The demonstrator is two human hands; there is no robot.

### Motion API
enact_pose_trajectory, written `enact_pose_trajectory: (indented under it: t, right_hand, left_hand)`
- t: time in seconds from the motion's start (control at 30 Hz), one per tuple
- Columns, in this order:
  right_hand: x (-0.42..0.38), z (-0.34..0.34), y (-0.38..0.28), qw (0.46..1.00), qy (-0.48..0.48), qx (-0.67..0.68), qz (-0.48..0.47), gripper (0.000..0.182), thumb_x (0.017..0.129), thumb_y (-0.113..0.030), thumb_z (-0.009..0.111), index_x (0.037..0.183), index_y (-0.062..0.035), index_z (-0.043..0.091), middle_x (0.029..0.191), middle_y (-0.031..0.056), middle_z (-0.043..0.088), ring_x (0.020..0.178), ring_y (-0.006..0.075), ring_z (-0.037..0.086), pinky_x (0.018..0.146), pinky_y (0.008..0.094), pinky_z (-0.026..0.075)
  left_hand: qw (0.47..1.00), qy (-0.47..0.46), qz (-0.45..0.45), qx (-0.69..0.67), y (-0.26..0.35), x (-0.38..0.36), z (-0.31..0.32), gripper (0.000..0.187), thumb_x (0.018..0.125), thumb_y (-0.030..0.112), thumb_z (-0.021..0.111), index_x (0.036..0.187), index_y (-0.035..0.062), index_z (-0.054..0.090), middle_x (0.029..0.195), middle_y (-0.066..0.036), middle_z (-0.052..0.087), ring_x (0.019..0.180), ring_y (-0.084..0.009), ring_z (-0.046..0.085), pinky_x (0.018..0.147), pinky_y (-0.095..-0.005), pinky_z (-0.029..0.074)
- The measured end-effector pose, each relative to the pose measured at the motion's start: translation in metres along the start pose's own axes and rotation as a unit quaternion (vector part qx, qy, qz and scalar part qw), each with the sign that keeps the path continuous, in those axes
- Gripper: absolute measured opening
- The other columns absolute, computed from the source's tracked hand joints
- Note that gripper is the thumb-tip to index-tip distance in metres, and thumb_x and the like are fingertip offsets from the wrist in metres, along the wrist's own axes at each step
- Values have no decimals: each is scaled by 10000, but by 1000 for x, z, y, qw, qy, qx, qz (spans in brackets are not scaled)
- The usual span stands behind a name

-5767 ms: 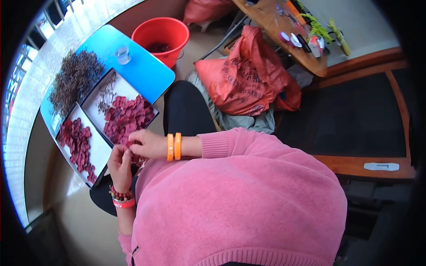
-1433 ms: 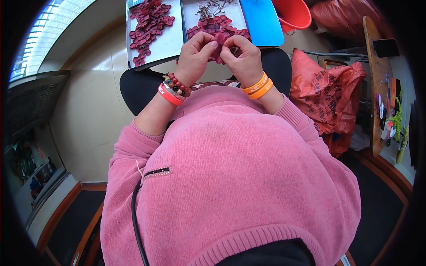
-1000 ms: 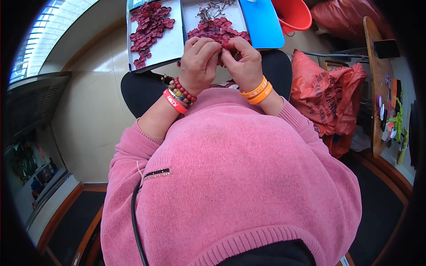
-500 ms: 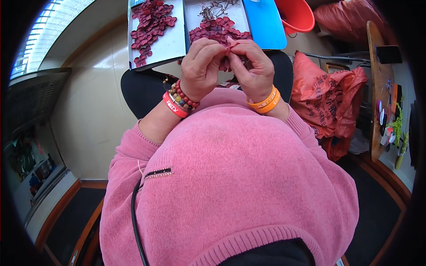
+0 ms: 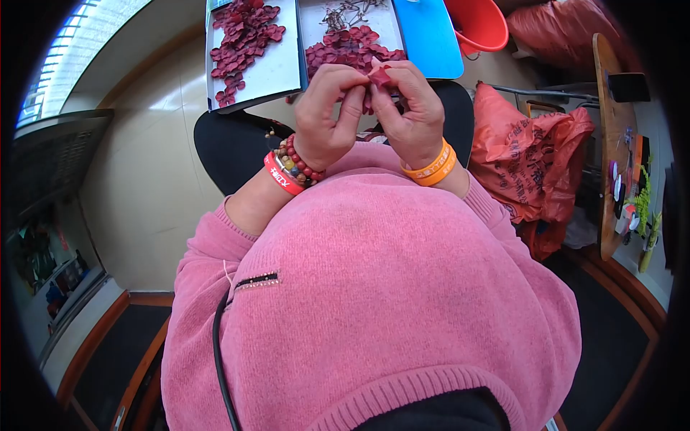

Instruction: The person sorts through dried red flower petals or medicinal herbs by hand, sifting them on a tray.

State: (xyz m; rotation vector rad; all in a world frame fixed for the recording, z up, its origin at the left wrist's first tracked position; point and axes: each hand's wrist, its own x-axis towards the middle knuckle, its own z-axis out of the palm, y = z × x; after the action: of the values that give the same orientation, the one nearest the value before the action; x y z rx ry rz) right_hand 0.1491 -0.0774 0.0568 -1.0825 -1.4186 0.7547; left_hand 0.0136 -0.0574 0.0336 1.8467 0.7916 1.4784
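My left hand and my right hand meet above my lap, and both pinch one dark red fabric flower between the fingertips. Just beyond the hands lies a white two-part tray. Its left half holds laid-out red flowers. Its right half holds a heap of red petals and some thin brown stems. Beaded and red bands sit on my left wrist, orange bands on my right.
A blue table carries the tray. An orange-red bucket stands to its right. Red plastic bags lie on the floor at my right, near a wooden table edge with small items. Pale floor is at left.
My hands have drawn a little toward my chest with the flower. The fingers of both hands have shifted around it, and the flower now shows between the fingertips.
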Motion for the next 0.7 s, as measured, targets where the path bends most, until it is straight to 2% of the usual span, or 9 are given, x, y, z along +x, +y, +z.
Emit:
enact_pose_trajectory:
  t: [0.1, 0.13, 0.23, 0.33, 0.53, 0.7]
  right_hand:
    - [3, -2, 12, 986, -11, -117, -117, 160, 728, 56, 604, 875, 9, 566, 851, 141, 560, 709, 278, 584, 628, 311, 492]
    - [4, -1, 10, 984, -16, -126, -125, 154, 727, 50, 607, 869, 7, 563, 847, 138, 556, 705, 280, 578, 622, 312, 488]
    - [3, 0, 7, 978, -35, -154, -138, 148, 724, 34, 614, 857, 2, 556, 834, 132, 544, 702, 289, 565, 610, 323, 479]
    - [3, 0, 10, 973, -59, -179, -134, 160, 715, 19, 619, 858, -5, 550, 825, 129, 536, 718, 299, 558, 616, 342, 477]
    - [1, 1, 9, 965, -79, -204, -143, 158, 706, 22, 602, 845, -15, 534, 830, 136, 530, 737, 317, 554, 645, 359, 474]
    - [0, 2, 10, 965, -70, -196, -160, 134, 716, 31, 584, 829, -10, 525, 808, 139, 522, 724, 316, 548, 639, 360, 469]
  left_hand:
    - [983, -11, -152, -104, 3, 1, -2, 131, 814, 42, 596, 931, -11, 572, 832, -88, 585, 695, -145, 580, 645, -253, 471]
    - [978, -24, -178, -103, 3, 1, -4, 159, 821, 115, 606, 920, -5, 571, 812, -82, 592, 688, -132, 576, 645, -244, 468]
    - [975, -46, -195, -100, 4, 4, -7, 165, 808, 125, 621, 890, -5, 561, 783, -82, 594, 673, -137, 574, 630, -246, 468]
    - [986, -90, -141, -10, 5, 9, -12, 138, 846, 93, 575, 919, -18, 540, 784, -40, 569, 696, -92, 531, 635, -225, 441]
    - [988, -112, -85, 61, 12, 12, -14, 125, 815, 76, 577, 891, -16, 539, 750, -92, 562, 658, -159, 541, 626, -265, 449]
    - [981, -137, -13, 137, 0, 12, -19, 95, 838, 50, 546, 898, -21, 528, 767, -91, 537, 652, -157, 541, 612, -270, 450]
